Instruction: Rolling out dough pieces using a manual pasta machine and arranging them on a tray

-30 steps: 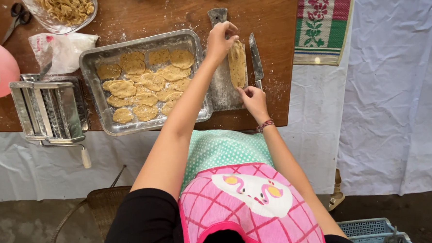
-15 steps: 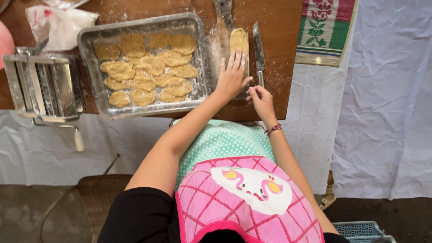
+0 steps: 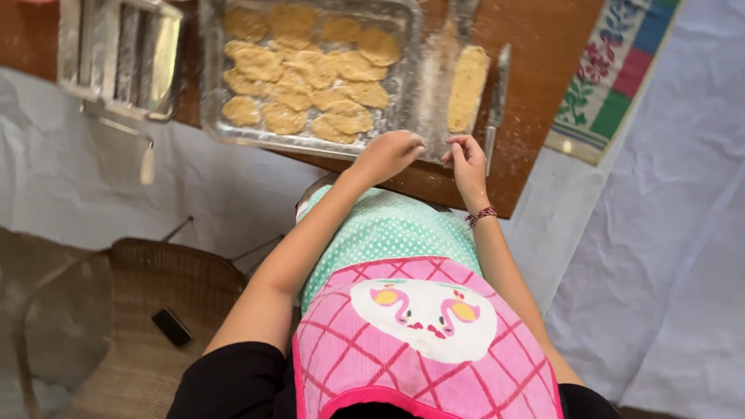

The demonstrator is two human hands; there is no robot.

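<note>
Your left hand is curling, fingers together, at the tray corner; the dough strip is lying just ahead; your right hand is pinching empty; the knife alongside risks getting knocked.

Illumination is soft, even daylight with no single source identifiable. The metal tray serves as reference: its rim shows mild sheen, no blown glare. The wooden tabletop right of the tray is evenly lit, flour dusting legible. Shadows are faint and diffuse; a weak one lies below the tray along the tabletop edge. Slight motion softness affects the left hand and right hand just below the tray. The lower-left corner, far from the tray, is dimmer and smeared. Straight lines bend slightly toward the frame edges.
</note>
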